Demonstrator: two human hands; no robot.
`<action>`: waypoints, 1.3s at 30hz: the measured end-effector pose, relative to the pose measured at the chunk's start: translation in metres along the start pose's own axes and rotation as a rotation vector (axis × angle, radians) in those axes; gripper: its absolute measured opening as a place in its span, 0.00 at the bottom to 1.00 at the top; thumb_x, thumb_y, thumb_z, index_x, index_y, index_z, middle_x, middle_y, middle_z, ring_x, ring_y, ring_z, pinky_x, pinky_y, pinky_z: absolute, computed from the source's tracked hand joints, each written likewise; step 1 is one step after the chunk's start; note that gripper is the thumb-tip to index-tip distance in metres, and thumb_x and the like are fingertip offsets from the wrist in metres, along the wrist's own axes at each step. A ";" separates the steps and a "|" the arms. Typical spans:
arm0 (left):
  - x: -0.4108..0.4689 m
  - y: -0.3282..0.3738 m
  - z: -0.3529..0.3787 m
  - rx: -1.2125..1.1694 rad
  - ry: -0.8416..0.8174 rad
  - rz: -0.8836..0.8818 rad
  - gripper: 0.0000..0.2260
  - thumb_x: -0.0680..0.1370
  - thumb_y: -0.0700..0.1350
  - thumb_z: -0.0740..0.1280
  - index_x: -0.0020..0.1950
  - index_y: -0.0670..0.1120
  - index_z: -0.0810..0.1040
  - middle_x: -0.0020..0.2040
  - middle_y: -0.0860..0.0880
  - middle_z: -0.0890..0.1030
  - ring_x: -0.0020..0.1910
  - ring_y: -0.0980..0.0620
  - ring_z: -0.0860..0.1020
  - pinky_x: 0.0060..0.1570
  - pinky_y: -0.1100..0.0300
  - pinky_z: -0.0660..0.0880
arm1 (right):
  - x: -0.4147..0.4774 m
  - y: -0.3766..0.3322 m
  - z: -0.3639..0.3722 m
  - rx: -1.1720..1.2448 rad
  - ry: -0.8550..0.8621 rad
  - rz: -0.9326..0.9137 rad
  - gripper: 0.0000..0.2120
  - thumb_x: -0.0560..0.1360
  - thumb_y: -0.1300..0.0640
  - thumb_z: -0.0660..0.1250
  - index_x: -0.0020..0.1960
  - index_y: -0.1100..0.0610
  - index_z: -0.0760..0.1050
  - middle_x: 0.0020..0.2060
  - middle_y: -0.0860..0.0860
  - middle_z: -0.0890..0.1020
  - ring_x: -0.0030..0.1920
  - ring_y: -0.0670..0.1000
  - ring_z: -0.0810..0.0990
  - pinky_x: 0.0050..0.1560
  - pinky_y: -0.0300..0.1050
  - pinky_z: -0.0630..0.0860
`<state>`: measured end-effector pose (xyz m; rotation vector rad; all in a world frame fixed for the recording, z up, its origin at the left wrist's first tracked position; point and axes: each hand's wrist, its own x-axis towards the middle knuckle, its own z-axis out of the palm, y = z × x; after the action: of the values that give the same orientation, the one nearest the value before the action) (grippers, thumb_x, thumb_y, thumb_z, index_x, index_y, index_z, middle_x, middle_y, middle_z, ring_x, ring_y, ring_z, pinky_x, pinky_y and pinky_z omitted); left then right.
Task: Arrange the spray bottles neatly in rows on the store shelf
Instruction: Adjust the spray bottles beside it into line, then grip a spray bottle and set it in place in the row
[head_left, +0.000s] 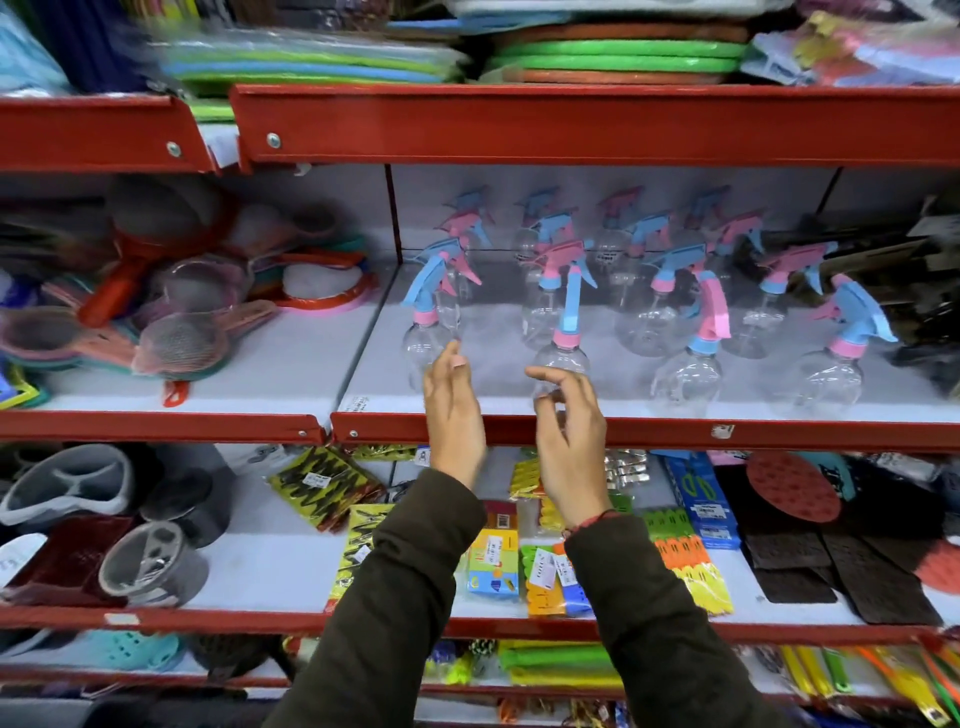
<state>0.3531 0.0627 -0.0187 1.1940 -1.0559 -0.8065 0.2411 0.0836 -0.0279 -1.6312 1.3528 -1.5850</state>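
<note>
Head view of a store shelf (519, 384) with a red front lip. Clear spray bottles with pink-and-blue trigger heads stand on the shelf in loose rows running back to the rear wall. The front row holds four: bottle A (428, 332) at the left, bottle B (563, 343) to its right, bottle C (691, 364) further right, and bottle D (831, 374) nearest the shelf's right end. Behind them stand further bottles (550, 291), blurred toward the rear, their spacing uneven.

The left hand (453, 410) is raised in front of the lip, fingers extended upward, with the fingertips at the lower body of bottle A; whether they touch it cannot be told. Its grip is released, nothing held. The right hand (569, 426) is raised in front of bottle B, thumb and fingers curled loosely near the bottle's base but not closed around it; this grip is likewise released. Both arms wear dark sleeves (395, 597), and a red thread (592, 519) circles the right wrist.

Left of the shelf, on the adjoining bay, lie mesh strainers (171, 312). Below the shelf lie packets of clothes pegs (691, 561). Above the shelf lie stacked green mats (618, 52).
</note>
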 end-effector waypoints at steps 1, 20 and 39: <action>0.006 0.000 -0.007 0.034 0.048 0.014 0.21 0.81 0.57 0.51 0.73 0.54 0.66 0.73 0.47 0.65 0.74 0.51 0.63 0.73 0.58 0.57 | 0.003 -0.002 0.010 0.006 -0.040 0.019 0.15 0.78 0.63 0.59 0.61 0.54 0.78 0.57 0.52 0.77 0.47 0.36 0.75 0.47 0.25 0.69; 0.052 0.002 -0.071 0.111 -0.160 -0.125 0.18 0.70 0.65 0.47 0.48 0.61 0.73 0.66 0.45 0.74 0.68 0.47 0.70 0.72 0.48 0.64 | 0.041 -0.014 0.086 0.166 -0.356 0.335 0.23 0.76 0.54 0.58 0.71 0.53 0.71 0.68 0.53 0.78 0.68 0.52 0.76 0.73 0.56 0.70; 0.030 0.001 -0.066 0.249 -0.010 -0.074 0.20 0.83 0.50 0.47 0.71 0.44 0.66 0.73 0.43 0.66 0.72 0.49 0.63 0.64 0.64 0.54 | 0.022 -0.029 0.087 0.057 -0.330 0.244 0.22 0.81 0.57 0.54 0.74 0.56 0.68 0.73 0.55 0.72 0.73 0.53 0.70 0.76 0.53 0.64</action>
<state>0.4249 0.0569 -0.0141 1.4476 -1.1505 -0.7538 0.3279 0.0511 -0.0113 -1.5449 1.2622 -1.1461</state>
